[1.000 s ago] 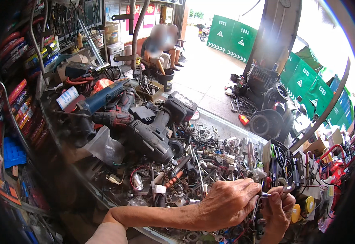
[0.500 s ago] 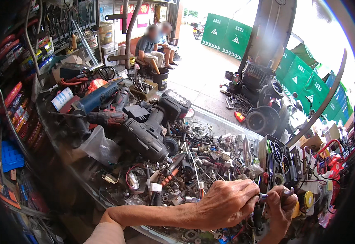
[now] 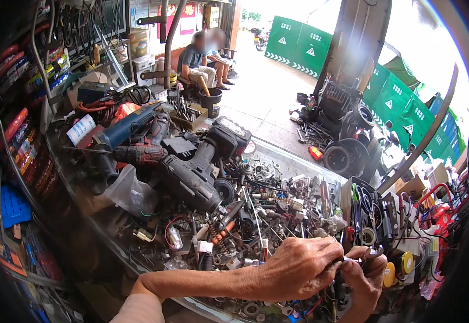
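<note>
My left hand (image 3: pixel 301 265) reaches in from the lower left, its fingers closed in a pinch at a small silvery metal piece (image 3: pixel 352 260). Close against it is my right hand (image 3: pixel 364 280), curled, with its thumb by the same piece. From the top of the right hand's fingers sticks out the shiny jaw of what looks like an open-end wrench (image 3: pixel 375 252); the rest of it is hidden by the hand. Both hands are above a bench heaped with small metal parts (image 3: pixel 283 207). How the metal piece and the wrench meet is too small to tell.
A black cordless impact wrench (image 3: pixel 191 180), a red-and-black drill (image 3: pixel 140 154) and a blue angle grinder (image 3: pixel 129 128) lie left of the hands. Right stand a box of pens and tools (image 3: pixel 364 207) and yellow-lidded jars (image 3: pixel 407 262). Two people (image 3: pixel 194 64) sit beyond the bench.
My right hand has turned slightly, so the wrench jaw shows more plainly and sits a little further left. My left hand has barely moved.
</note>
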A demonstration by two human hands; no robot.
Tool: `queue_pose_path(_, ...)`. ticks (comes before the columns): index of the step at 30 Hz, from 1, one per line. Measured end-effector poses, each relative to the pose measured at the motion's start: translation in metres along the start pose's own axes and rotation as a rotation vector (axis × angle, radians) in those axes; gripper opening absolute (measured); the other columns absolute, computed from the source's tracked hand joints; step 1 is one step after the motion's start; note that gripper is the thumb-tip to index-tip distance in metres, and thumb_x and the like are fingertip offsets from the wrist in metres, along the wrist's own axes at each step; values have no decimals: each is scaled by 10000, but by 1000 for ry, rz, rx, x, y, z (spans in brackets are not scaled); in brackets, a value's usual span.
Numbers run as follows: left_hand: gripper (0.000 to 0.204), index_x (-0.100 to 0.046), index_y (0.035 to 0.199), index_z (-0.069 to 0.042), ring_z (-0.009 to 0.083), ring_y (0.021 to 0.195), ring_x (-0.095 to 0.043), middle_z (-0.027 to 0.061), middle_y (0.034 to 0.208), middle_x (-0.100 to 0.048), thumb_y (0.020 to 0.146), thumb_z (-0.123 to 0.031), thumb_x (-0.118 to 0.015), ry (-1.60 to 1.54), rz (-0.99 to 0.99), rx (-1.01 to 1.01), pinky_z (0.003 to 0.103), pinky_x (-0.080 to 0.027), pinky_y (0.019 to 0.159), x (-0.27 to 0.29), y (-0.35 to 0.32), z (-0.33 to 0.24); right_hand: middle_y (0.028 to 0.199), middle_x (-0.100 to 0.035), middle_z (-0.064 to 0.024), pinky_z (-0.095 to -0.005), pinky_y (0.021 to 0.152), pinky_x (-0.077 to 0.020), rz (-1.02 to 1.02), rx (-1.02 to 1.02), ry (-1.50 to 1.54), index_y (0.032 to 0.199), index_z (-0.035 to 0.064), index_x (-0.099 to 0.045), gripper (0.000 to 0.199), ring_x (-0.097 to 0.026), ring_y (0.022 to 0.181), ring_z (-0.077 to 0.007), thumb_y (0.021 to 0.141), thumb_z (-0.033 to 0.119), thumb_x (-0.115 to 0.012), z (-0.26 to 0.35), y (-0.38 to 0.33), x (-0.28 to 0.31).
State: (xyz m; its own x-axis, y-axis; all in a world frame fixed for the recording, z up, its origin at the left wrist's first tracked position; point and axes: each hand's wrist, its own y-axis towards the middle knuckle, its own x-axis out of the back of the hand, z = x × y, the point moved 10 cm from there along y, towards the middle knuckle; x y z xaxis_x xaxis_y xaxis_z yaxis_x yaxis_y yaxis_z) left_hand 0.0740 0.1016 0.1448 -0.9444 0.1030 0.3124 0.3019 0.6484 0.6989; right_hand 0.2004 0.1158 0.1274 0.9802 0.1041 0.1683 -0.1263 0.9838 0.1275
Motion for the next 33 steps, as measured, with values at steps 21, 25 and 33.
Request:
queue_pose_path(21,361,-553,777,-35,38,558,-393,-45,608,-454,977,-312,-437,-790,275,552,219,-337,489,-33,-13,38,630,-516,9,-180,471,-290,-74,158,-136,775,-12,-570,331,-426,538,-26,747,262,-754,14,-4,-3)
queue_pose_path(25,293,-545,835,-22,33,634,-437,-34,681,-491,960,-279,-483,-830,278,638,202,-370,539,-35,-16,43,656,-534,19,-172,507,-339,-155,80,-160,786,-2,-572,358,-463,567,-30,698,258,-801,4,-10,7)
queue_pose_path(33,266,-458,1093,-13,39,768,-500,-1,845,-544,913,-176,-565,-950,226,630,191,-429,662,-31,-11,41,606,-544,-5,-191,474,-312,-143,199,-471,709,1,-628,327,-470,539,-49,622,237,-837,33,-12,1)
